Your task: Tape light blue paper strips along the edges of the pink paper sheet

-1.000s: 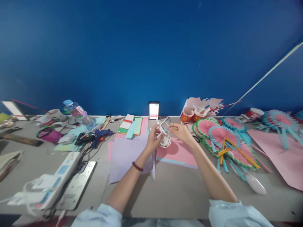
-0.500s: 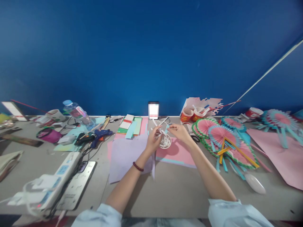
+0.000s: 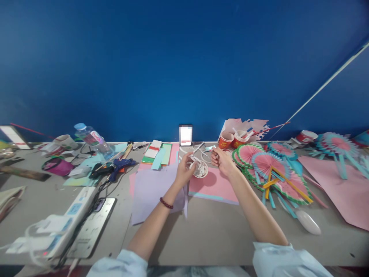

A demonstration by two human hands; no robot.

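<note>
My left hand (image 3: pixel 185 169) curls at the left side of a small round cup (image 3: pixel 205 175), its thumb over the rim and its fingers closed around that side. White paper scraps (image 3: pixel 200 168) fill the cup, and a thin white strip shows near the fingertips. To the right of the cup, my right hand (image 3: pixel 222 161) is raised in a pinch, with a small pale blue strip (image 3: pixel 210 148) showing at its fingertips. Under the cup lie pink paper (image 3: pixel 213 186) and a lilac sheet (image 3: pixel 157 192).
Red paper cups (image 3: pixel 225 141) and folded paper fans (image 3: pixel 271 165) stand or lie to the right, with a white spoon-like piece (image 3: pixel 308 222) in front. Leftward are a glue gun (image 3: pixel 119 165), a bottle (image 3: pixel 95 139), a power strip (image 3: pixel 72 215) and a phone (image 3: pixel 92 229). A lit screen (image 3: pixel 185 135) faces me.
My right hand has moved right, away from the cup and my left hand, with the pale strip at its fingertips. My left hand stays at the cup.
</note>
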